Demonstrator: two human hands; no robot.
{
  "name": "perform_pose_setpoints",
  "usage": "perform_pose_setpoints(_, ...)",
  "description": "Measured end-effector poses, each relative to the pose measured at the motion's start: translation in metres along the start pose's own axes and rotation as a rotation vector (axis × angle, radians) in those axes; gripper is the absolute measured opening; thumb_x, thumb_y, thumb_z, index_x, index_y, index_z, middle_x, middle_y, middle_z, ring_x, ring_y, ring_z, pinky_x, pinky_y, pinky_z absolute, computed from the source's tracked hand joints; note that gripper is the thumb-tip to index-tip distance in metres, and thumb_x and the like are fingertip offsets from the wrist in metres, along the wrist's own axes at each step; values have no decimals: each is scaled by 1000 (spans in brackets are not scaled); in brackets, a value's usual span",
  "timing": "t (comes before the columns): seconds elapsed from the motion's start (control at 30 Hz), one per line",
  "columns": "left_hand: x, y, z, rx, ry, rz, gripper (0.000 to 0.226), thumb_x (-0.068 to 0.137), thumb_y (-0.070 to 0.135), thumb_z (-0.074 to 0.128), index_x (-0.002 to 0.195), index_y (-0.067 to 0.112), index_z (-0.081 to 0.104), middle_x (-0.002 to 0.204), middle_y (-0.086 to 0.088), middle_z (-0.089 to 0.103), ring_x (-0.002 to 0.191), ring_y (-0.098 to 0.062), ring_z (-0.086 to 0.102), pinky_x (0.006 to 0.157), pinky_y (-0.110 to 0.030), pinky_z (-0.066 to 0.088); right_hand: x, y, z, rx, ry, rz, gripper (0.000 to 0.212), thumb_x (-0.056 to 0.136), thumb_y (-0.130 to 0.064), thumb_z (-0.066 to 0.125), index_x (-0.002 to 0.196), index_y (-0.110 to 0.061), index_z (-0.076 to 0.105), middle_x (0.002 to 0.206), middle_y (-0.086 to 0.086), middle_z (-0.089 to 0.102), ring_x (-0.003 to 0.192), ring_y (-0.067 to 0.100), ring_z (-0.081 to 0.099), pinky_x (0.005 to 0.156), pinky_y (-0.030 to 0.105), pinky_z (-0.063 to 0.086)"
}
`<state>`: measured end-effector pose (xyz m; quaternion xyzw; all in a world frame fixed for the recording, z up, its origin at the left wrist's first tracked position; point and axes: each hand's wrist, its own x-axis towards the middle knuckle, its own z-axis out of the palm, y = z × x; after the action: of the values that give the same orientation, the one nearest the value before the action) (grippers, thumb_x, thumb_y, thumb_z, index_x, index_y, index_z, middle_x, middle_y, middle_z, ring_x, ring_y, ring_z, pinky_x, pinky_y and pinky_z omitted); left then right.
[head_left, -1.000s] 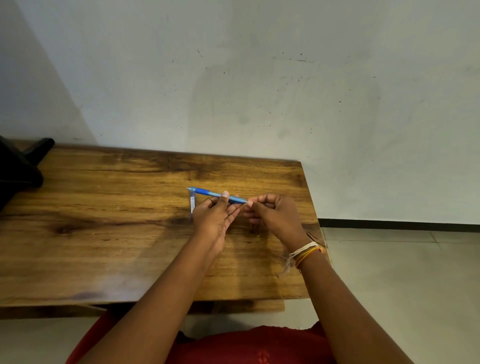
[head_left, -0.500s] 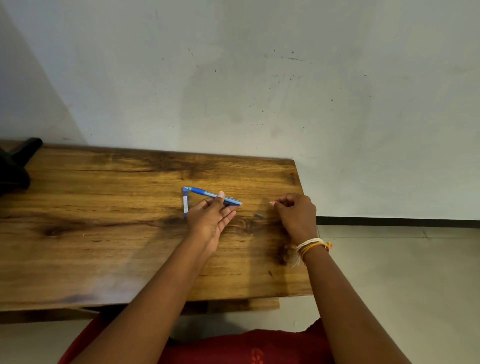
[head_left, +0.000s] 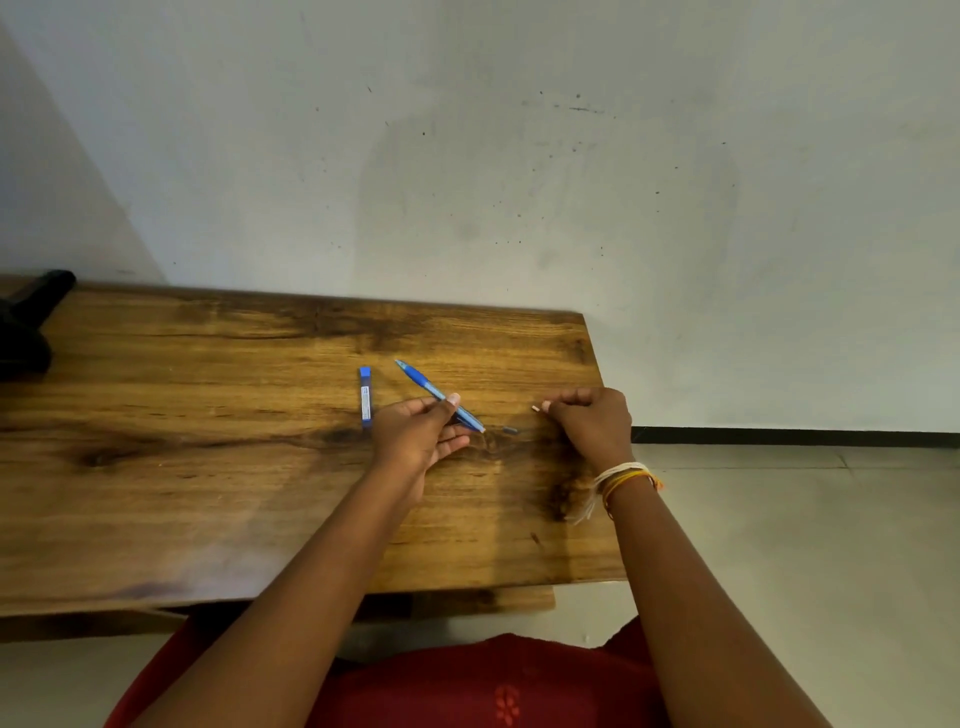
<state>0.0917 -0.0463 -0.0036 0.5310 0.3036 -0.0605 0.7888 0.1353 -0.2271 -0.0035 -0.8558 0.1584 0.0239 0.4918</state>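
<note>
Blue mechanical pencil (head_left: 435, 393) at frame centre, tip pointing upper left; left hand (head_left: 415, 441) grips its rear half, fingers curled round it. Right hand (head_left: 592, 423), further right, pinches small white piece (head_left: 536, 409). Grey cap (head_left: 510, 429) lies on wooden table (head_left: 208, 467) between the hands; blue lead case (head_left: 365, 397) lies left of the pencil.

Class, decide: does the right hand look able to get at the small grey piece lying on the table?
Probably yes: the grey piece lies on bare table close beside the right hand, with nothing between them, though that hand's grip is taken up pinching a small white bit.
</note>
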Motion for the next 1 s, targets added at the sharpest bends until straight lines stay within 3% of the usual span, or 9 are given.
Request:
perform_pose_setpoints(0.1,1,-2,2,115,10,45,12,86,10,67,95,3,64,75,-13,70,49,-9,67,52,-23,58,-3,-6,2,21,-13,-10,5,81,-22,73,76,-22,73,82,-5,69,82,10,60,78,27,46)
perform_pose_setpoints(0.2,3,-6,3,326,26,139,14,83,12,71,95,6,69,71,-6,69,45,-7,65,50,-24,58,-9,-12,11,-20,-112,-54,19,85,-29,70,90,-12,76,88,1,72,84,13,63,79,28,48)
perform_pose_setpoints(0.33,2,-8,3,545,73,222,7,81,20,73,82,13,72,64,-2,69,44,-10,64,57,-33,60,-14,-12,21,-115,-158,-146,18,86,-28,69,90,-11,75,79,-3,68,70,3,58,61,16,39)
perform_pose_setpoints(0.5,2,-5,6,658,153,232,17,77,26,77,66,18,68,56,-5,67,34,-7,57,34,-18,45,-13,-9,19,-135,-130,-155,15,85,-25,70,89,-11,75,77,-4,67,70,0,56,60,13,39)
perform_pose_setpoints(0.67,-2,-5,11,779,210,316,24,74,29,79,57,22,64,61,-3,70,54,-17,67,58,-30,56,-9,-3,7,-134,-79,-129,10,85,-22,69,88,-15,74,81,-5,67,76,6,59,69,18,43)
perform_pose_setpoints(0.83,-4,-6,9,827,241,359,23,76,30,78,65,12,67,65,-5,70,60,-19,67,60,-30,55,-5,1,-6,-94,-13,-57,10,83,-19,71,73,-21,69,72,-9,63,72,5,57,71,24,43)
perform_pose_setpoints(1.0,-3,-1,3,837,238,382,34,79,35,74,57,12,61,60,-8,67,56,-23,66,59,-33,53,-5,-1,-5,-101,17,-10,10,84,-17,67,75,-12,70,77,4,67,72,14,60,63,21,43)
